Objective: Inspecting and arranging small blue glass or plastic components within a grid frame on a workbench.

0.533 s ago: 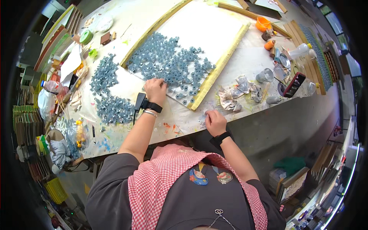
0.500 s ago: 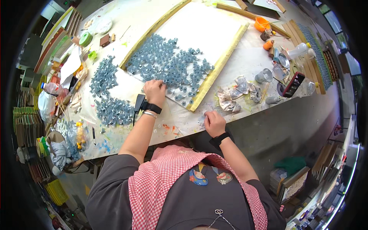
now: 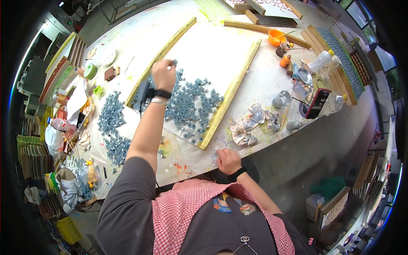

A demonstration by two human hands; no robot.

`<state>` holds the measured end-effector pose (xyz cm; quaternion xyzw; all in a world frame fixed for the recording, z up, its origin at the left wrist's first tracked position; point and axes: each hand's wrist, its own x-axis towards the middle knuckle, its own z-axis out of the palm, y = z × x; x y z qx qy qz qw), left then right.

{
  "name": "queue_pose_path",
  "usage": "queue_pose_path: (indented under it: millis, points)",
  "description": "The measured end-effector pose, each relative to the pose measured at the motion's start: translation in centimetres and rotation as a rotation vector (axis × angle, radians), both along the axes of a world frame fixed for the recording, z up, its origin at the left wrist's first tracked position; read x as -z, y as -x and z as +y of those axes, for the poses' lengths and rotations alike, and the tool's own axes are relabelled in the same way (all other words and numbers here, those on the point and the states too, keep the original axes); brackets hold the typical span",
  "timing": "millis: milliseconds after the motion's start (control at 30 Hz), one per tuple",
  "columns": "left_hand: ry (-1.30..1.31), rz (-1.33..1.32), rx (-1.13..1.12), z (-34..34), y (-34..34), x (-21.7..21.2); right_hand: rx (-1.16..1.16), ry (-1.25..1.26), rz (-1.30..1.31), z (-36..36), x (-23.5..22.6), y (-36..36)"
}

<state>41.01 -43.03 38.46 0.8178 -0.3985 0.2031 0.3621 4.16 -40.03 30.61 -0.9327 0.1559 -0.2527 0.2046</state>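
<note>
My left hand reaches over the white board, its fingers pinched on a small blue-grey flower-shaped piece. Below and to its right, many similar blue-grey pieces lie spread over the near part of the board, partly hidden by my left wrist. Yellowish wooden strips border the board's left and right sides. At the table's near edge, my right hand is curled closed; whether anything is in its fingers is hidden. Two more heaps of blue-grey pieces lie left of the board.
Crumpled stained cloths, a clear cup and an upright phone stand along the right side. Behind them are an orange bowl and bottles. Green tape and a cluttered stack of bags line the left.
My left hand has lifted off the near edge of the pieces and moved farther over the board, carrying one piece. My right hand stays closed by the table edge. The view has shifted.
</note>
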Motion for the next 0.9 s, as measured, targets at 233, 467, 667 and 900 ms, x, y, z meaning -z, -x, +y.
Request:
queue_pose_path:
  millis: [233, 467, 667, 900]
  points:
    - [-0.229, 0.498, -0.192, -11.3, -4.2, 6.9, -0.046, 0.005, 0.045, -0.3, -0.3, -0.2]
    - [-0.276, 0.511, -0.297, -15.3, -5.7, 8.4, -0.080, -0.022, 0.051, -0.7, 0.1, -0.1]
    - [-0.344, 0.592, -0.349, -16.0, -5.1, 8.7, -0.067, -0.001, 0.069, -0.5, 0.0, 0.2]
    - [-0.399, 0.476, -0.276, -14.3, -6.2, 8.9, -0.080, -0.018, 0.055, -0.2, 0.1, 0.1]
